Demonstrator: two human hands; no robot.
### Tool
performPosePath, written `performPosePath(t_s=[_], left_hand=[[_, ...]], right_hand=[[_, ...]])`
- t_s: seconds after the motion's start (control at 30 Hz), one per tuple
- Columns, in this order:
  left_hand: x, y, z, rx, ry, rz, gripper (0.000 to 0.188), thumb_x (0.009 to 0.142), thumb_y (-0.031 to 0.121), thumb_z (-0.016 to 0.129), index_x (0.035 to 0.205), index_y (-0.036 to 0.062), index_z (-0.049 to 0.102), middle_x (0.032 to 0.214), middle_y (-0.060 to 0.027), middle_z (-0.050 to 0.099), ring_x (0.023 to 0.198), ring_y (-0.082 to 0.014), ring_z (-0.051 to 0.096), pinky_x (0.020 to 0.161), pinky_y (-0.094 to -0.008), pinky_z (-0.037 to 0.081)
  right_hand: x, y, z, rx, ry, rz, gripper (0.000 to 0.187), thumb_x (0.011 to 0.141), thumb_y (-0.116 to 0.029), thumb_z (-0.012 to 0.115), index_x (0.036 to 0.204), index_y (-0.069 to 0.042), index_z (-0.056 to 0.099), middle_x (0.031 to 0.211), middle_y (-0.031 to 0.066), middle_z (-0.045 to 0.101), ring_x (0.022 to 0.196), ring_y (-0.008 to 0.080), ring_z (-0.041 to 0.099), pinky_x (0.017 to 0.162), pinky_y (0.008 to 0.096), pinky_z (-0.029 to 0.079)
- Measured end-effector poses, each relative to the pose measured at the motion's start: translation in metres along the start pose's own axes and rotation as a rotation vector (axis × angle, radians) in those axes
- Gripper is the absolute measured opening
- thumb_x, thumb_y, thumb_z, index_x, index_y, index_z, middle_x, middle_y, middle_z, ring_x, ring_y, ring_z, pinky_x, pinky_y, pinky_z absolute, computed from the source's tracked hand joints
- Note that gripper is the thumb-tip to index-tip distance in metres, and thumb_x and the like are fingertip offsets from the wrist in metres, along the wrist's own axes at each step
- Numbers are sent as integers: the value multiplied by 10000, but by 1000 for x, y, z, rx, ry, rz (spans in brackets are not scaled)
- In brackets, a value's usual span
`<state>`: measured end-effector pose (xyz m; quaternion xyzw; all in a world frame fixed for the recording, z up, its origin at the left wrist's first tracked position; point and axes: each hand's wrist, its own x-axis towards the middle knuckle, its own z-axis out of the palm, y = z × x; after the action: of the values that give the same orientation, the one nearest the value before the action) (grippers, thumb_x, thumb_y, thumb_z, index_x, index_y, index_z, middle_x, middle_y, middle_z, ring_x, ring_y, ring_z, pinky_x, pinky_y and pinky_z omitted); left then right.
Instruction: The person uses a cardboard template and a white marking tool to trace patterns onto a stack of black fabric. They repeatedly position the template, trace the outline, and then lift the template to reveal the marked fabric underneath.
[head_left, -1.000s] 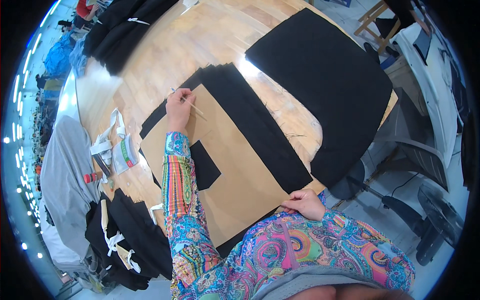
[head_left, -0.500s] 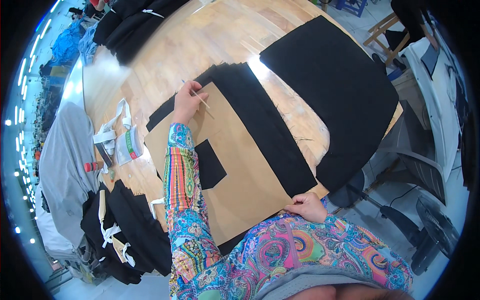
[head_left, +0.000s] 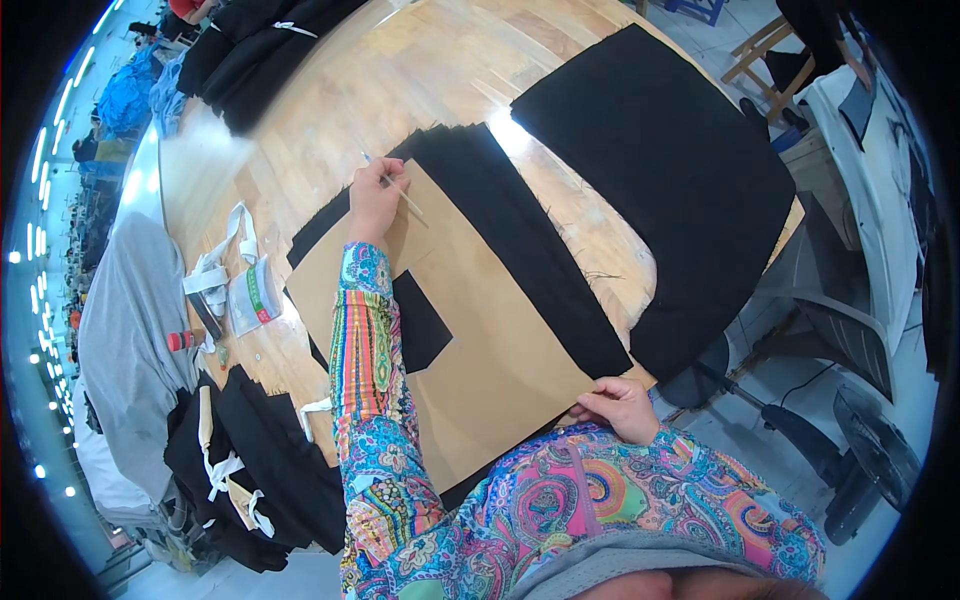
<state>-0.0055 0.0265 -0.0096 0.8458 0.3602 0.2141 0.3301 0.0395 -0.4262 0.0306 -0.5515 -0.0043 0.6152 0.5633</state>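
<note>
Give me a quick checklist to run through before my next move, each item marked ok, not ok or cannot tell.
1. Thin stick held in the left grip: ok, it sticks out past the fingers.
2. Stick's lower tip touching the brown sheet: cannot tell.
3. Right grip pinching the sheet: cannot tell; it is at the near right corner, maybe only resting there.
4. Black fabric under the sheet: ok, it shows beyond the edges.
5. Sheet's cut-out opening fully in view: not ok, the left sleeve covers its left side.
6. Large black piece apart from the sheet: ok.
</note>
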Motion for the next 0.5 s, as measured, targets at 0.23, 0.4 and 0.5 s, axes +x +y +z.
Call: performPosePath(t_s=[0.23, 0.4, 0.5], left_hand=[[1, 0, 4, -28, 31, 30, 180, 711, 108, 702, 874, 87, 630, 974, -48, 667, 905, -227, 573, 826, -330, 466], [1, 13, 7, -9, 30, -6, 144, 730, 37, 693, 844, 12, 609, 975, -73, 666, 861, -157, 571, 802, -286, 459], [0, 15, 6, -1, 39, -5, 141, 732, 44, 693, 841, 18, 606, 975, -65, 665, 864, -156, 568, 804, -284, 456]], right_hand=[[1, 3, -4, 60, 75, 52, 102, 888, -93, 589, 913, 0, 623, 847, 102, 661, 716, 133, 634, 656, 246, 524], [-1, -3, -2, 78, 117, 62, 109, 890, -98, 587, 914, 3, 620, 838, 103, 658, 718, 130, 634, 658, 243, 523], [1, 0, -4, 92, 114, 44, 110, 891, -98, 585, 913, 4, 620, 835, 105, 657, 721, 129, 634, 662, 241, 523]])
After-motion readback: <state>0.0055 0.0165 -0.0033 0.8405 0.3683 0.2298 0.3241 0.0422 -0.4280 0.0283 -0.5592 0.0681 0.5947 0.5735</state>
